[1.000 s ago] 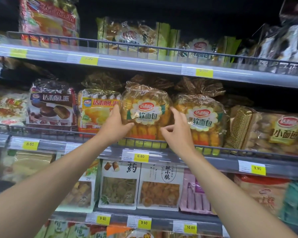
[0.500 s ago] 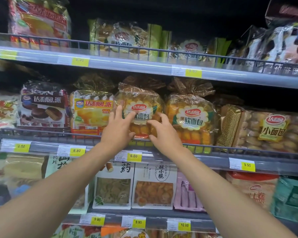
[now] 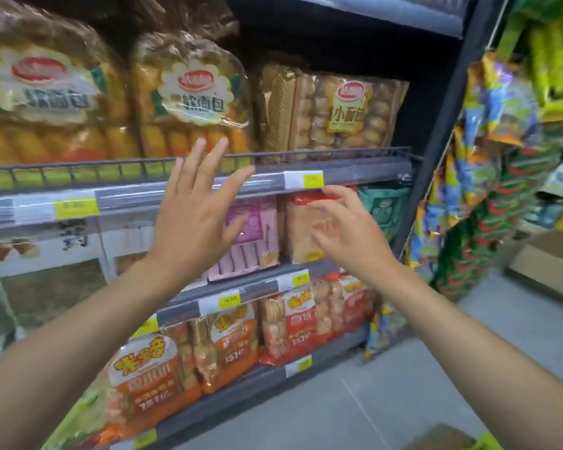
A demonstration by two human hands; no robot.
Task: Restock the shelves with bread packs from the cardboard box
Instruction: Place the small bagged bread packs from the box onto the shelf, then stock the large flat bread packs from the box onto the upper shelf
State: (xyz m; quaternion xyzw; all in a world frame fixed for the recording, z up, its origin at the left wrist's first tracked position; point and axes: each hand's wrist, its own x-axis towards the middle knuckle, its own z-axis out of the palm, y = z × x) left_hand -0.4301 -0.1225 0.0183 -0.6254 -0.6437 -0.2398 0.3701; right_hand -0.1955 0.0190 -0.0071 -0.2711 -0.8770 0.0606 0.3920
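Two clear packs of yellow soft bread stand side by side on the shelf behind a wire rail point(image 3: 273, 155): one bread pack point(image 3: 43, 102) at the far left, a second bread pack point(image 3: 192, 95) to its right. My left hand point(image 3: 199, 216) hovers in front of the shelf edge below them, fingers spread, holding nothing. My right hand point(image 3: 348, 228) is lower and to the right, fingers loosely curled, also empty. A corner of a cardboard box point(image 3: 442, 438) shows at the bottom edge on the floor.
A pack of small buns point(image 3: 345, 115) stands right of the bread. Lower shelves hold pink, red and orange snack packs point(image 3: 286, 323). Hanging snack bags point(image 3: 488, 177) fill a rack to the right. Another carton point(image 3: 550, 264) sits on the grey floor point(image 3: 387, 401).
Both hands have let go of the bread pack and drawn back from the shelf. The view has swung right and down, showing the floor and the neighbouring rack.
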